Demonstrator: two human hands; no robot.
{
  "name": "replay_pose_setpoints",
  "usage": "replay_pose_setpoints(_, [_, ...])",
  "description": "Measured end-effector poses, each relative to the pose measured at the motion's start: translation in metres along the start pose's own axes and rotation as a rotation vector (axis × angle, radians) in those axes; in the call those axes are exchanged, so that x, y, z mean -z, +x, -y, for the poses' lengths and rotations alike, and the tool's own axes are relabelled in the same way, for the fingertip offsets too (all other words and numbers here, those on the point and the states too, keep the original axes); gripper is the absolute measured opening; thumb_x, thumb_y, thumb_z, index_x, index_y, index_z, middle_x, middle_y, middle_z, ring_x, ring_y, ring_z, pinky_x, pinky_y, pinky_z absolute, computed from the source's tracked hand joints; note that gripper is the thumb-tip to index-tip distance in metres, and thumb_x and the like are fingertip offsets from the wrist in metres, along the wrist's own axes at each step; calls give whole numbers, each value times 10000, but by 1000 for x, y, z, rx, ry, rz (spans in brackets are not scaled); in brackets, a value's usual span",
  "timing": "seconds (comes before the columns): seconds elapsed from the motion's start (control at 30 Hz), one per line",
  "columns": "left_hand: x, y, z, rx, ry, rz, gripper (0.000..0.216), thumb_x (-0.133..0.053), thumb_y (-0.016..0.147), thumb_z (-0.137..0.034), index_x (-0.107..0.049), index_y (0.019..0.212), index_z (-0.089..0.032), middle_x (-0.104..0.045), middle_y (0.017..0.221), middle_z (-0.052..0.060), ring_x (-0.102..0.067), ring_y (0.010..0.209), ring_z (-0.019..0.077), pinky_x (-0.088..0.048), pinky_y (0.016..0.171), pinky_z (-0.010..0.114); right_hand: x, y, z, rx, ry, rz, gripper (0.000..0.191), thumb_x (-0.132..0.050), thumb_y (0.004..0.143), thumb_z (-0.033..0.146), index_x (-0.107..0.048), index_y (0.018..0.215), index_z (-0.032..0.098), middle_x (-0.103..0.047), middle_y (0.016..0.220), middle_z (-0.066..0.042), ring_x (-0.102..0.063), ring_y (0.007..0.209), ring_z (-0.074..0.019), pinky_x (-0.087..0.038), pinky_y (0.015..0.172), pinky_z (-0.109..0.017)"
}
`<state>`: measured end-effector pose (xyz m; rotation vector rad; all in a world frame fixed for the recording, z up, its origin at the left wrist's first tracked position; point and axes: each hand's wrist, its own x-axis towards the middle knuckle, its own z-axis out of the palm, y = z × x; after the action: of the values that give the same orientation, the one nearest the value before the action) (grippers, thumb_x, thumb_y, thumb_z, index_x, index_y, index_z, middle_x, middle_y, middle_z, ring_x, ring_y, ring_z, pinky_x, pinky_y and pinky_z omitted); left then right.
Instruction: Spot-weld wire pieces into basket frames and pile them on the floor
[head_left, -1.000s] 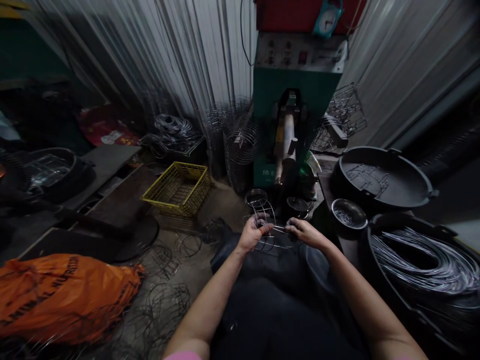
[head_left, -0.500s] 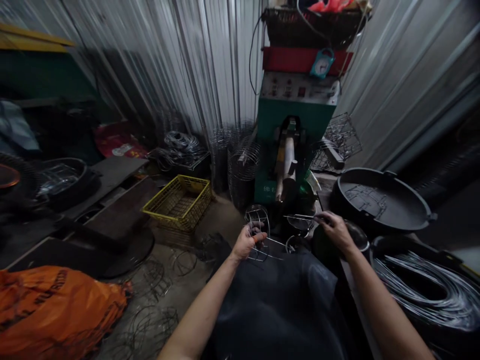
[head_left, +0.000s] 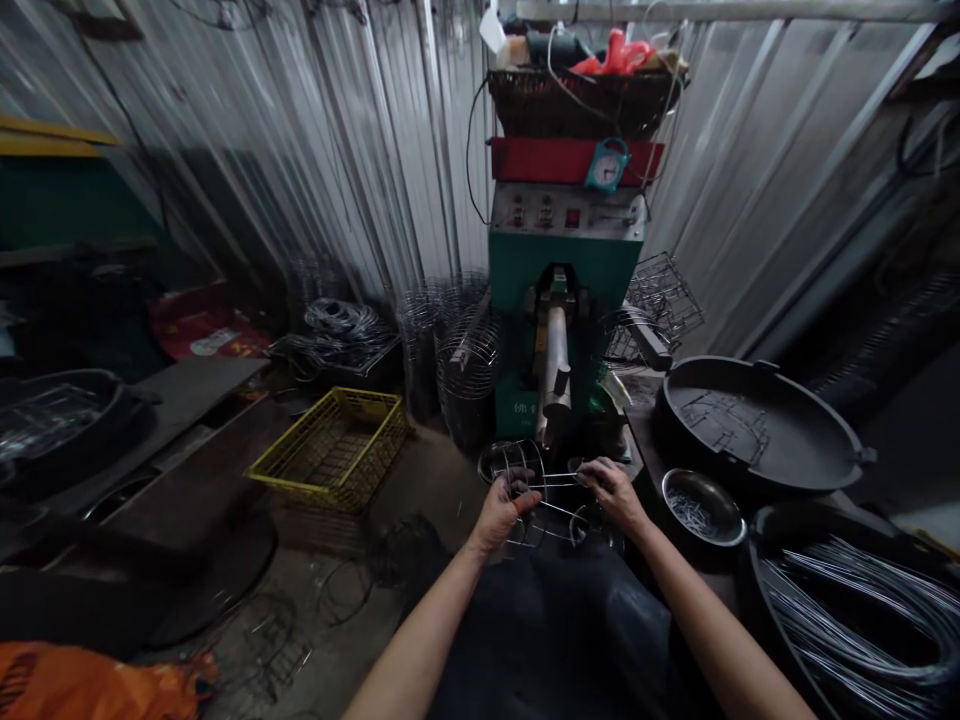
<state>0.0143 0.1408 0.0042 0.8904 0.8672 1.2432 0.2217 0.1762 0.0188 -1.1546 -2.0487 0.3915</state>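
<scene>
In the head view, my left hand (head_left: 504, 515) is closed around a wire frame (head_left: 516, 460) made of curved rings and straight rods. My right hand (head_left: 611, 492) pinches a thin straight wire (head_left: 562, 475), which reaches left toward the frame; whether the two touch I cannot tell. Both hands are just below the metal arm (head_left: 556, 350) of a green machine (head_left: 566, 255). Beneath the right hand a small wire ring (head_left: 581, 525) shows at the frame's right end, partly hidden.
A steel bowl of short wire pieces (head_left: 701, 508) sits to the right, below a round black pan (head_left: 765, 480). Long wires (head_left: 870, 600) lie in another black tub. At left stand a yellow wire basket (head_left: 330, 480) and an orange sack (head_left: 90, 680); loose rings (head_left: 345, 590) lie on the floor.
My right hand has moved left and down with the wire, close to the frame in my left hand. The view has tilted up and turned slightly right, and the steel bowl is now uncovered.
</scene>
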Motion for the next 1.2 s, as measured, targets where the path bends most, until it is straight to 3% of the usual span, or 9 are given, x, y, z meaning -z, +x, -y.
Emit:
replay_pose_setpoints(0.33, [-6, 16, 0, 5, -21, -9, 401, -716, 569, -266, -513, 899, -160, -449, 588, -81, -456, 418, 55, -377, 411, 193, 4, 16, -16, -28, 7, 30, 211, -452, 846, 370, -587, 805, 212, -587, 795, -31, -532, 781, -182, -338, 742, -329])
replay_pose_setpoints(0.63, [-3, 15, 1, -54, 15, -22, 365, -692, 615, -254, -511, 917, -159, -467, 576, -75, -467, 434, 55, -379, 429, 183, 8, 23, -8, -61, 94, 81, 219, -469, 833, 382, -596, 797, 208, -587, 806, -40, -536, 791, -181, -381, 740, -316])
replay_pose_setpoints(1.2, [-7, 34, -6, 58, -65, -44, 454, -744, 516, -268, -512, 895, -175, -432, 608, -85, -449, 420, 41, -403, 401, 177, 8, 39, -19, -68, 104, 65, 234, -472, 826, 388, -588, 764, 195, -586, 780, -47, -539, 780, -178, -406, 699, -303])
